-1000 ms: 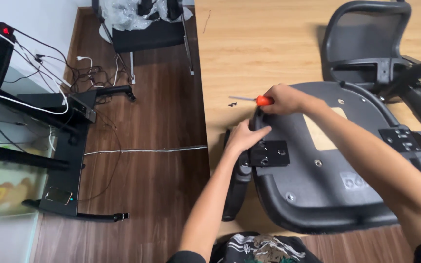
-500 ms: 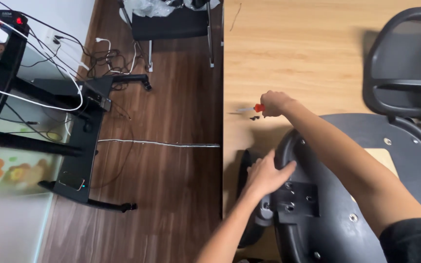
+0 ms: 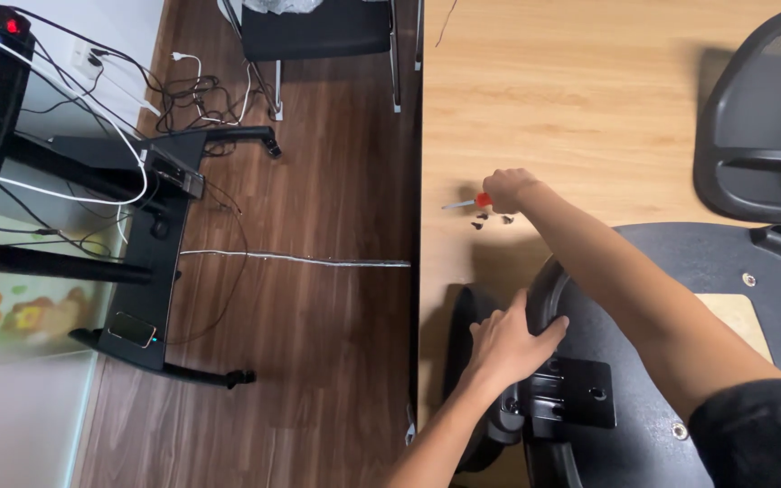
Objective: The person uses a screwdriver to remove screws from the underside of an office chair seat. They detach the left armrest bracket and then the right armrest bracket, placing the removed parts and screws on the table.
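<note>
Item — my right hand [image 3: 510,188] closed round a red-handled screwdriver [image 3: 467,202], shaft lying leftward over the wooden table [image 3: 589,99]; small dark screws [image 3: 490,220] just below it; my left hand [image 3: 508,343] spread open, pressing the black chair seat [image 3: 680,271] edge — nearer me.

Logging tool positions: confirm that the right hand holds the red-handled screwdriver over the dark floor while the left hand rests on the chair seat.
Not quite. In the head view the right hand holds the screwdriver over the light wooden tabletop, not the floor. The left hand does rest on the chair seat.
</note>
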